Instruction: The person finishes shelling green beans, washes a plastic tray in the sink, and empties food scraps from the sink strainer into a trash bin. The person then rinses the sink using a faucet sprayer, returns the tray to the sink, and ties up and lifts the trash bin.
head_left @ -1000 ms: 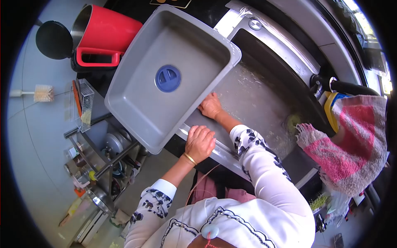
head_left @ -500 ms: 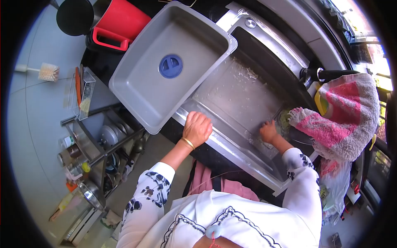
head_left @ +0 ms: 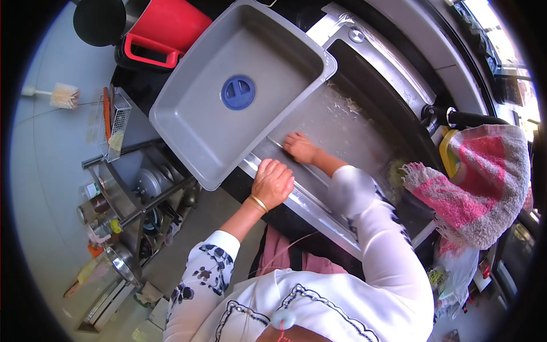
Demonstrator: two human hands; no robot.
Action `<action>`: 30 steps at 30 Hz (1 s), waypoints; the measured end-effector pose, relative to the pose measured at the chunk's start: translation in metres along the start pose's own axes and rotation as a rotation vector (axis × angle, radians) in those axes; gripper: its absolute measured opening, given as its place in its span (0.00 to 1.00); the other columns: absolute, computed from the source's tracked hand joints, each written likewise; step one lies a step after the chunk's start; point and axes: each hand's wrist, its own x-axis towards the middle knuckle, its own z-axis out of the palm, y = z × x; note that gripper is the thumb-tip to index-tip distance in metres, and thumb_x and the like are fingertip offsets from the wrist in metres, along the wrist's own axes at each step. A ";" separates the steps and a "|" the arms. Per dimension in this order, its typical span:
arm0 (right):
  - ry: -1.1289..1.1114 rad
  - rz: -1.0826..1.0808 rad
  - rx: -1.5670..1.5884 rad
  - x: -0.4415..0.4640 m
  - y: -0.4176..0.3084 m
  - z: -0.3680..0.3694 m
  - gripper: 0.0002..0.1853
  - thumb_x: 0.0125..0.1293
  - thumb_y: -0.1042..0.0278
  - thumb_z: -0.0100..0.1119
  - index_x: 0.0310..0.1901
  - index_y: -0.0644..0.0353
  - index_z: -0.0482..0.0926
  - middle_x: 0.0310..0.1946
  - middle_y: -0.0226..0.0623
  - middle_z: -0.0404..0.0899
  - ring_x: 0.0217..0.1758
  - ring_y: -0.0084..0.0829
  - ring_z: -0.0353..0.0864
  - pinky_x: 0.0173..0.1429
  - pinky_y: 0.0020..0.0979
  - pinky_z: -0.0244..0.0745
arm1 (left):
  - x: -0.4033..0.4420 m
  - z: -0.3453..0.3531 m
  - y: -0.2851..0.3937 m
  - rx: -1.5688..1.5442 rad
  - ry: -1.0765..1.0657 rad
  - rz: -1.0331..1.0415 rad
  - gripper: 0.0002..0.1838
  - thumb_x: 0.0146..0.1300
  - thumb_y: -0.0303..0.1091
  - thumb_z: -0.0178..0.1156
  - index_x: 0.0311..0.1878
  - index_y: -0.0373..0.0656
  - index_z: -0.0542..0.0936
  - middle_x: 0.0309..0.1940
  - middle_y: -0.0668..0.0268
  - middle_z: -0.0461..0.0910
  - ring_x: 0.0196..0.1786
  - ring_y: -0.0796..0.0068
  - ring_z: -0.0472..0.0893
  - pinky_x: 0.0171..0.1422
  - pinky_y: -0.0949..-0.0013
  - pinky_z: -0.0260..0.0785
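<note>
My left hand [head_left: 273, 182] is closed over the front rim of the steel sink [head_left: 319, 214], with a thin gold bangle at its wrist. Inside the basin, my right hand [head_left: 300, 147] presses against the wet steel close to the grey tub; its fingers are bent, and whatever may be under them is hidden. Across the sink's left part sits the grey tub [head_left: 188, 122], tilted to the view, with a round blue plug [head_left: 238, 92] in its floor. Water and pale foamy bits lie on the basin's bottom toward the back.
A pink and grey towel [head_left: 478, 182] hangs at the right beside a black tap [head_left: 473, 118]. A red-handled appliance [head_left: 165, 34] stands at the upper left. Below it are a wire holder [head_left: 118, 125] and a rack with pans [head_left: 151, 182]. A steel ledge with a round knob [head_left: 356, 35] runs behind the sink.
My right hand has swept left across the basin, from its right side to near the tub. My left hand stays on the rim. The view has shifted slightly.
</note>
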 end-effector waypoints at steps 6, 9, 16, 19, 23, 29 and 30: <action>-0.526 0.218 -0.235 -0.162 0.009 -0.029 0.05 0.48 0.67 0.57 0.28 0.51 0.81 0.34 0.33 0.78 0.46 0.34 0.74 0.52 0.41 0.65 | -0.001 0.002 -0.001 0.008 -0.064 -0.015 0.07 0.52 0.33 0.57 0.32 0.41 0.78 0.33 0.63 0.74 0.43 0.64 0.73 0.56 0.58 0.58; -0.704 0.522 -0.110 -0.142 -0.005 -0.063 0.11 0.46 0.72 0.55 0.34 0.54 0.81 0.37 0.37 0.79 0.51 0.38 0.75 0.52 0.46 0.68 | 0.002 0.001 0.002 0.006 0.016 0.022 0.06 0.51 0.34 0.57 0.29 0.42 0.76 0.30 0.63 0.72 0.40 0.64 0.72 0.54 0.59 0.60; 0.061 0.445 0.033 0.024 0.025 -0.023 0.09 0.48 0.72 0.54 0.34 0.59 0.78 0.41 0.39 0.75 0.51 0.39 0.71 0.54 0.42 0.65 | 0.005 -0.001 0.003 0.008 -0.025 0.002 0.07 0.50 0.33 0.57 0.31 0.41 0.78 0.32 0.64 0.74 0.41 0.65 0.73 0.54 0.59 0.59; 0.086 0.265 -0.073 -0.011 0.022 -0.009 0.06 0.47 0.71 0.54 0.28 0.55 0.79 0.36 0.36 0.74 0.49 0.34 0.69 0.53 0.38 0.64 | 0.006 -0.002 0.002 -0.005 -0.031 0.006 0.07 0.51 0.34 0.57 0.31 0.42 0.77 0.32 0.63 0.73 0.41 0.65 0.73 0.54 0.60 0.59; -0.328 0.504 -0.073 -0.139 0.023 -0.014 0.12 0.42 0.66 0.60 0.31 0.57 0.80 0.43 0.37 0.76 0.56 0.38 0.69 0.59 0.43 0.62 | 0.003 0.000 0.001 -0.010 -0.032 0.008 0.07 0.51 0.34 0.57 0.31 0.42 0.77 0.33 0.63 0.73 0.42 0.64 0.73 0.55 0.59 0.59; -0.024 0.963 -0.150 -0.116 0.070 -0.084 0.14 0.44 0.72 0.57 0.36 0.59 0.80 0.43 0.44 0.77 0.53 0.44 0.73 0.56 0.46 0.66 | 0.005 -0.001 0.000 -0.012 -0.072 -0.002 0.07 0.51 0.34 0.57 0.32 0.42 0.77 0.33 0.63 0.73 0.43 0.64 0.73 0.55 0.59 0.59; 0.234 0.922 -0.133 -0.086 0.090 -0.089 0.16 0.43 0.73 0.57 0.38 0.61 0.78 0.42 0.46 0.77 0.50 0.46 0.74 0.53 0.44 0.68 | 0.004 -0.001 0.001 -0.009 -0.071 0.001 0.07 0.51 0.34 0.57 0.32 0.42 0.77 0.33 0.63 0.73 0.43 0.64 0.73 0.55 0.59 0.59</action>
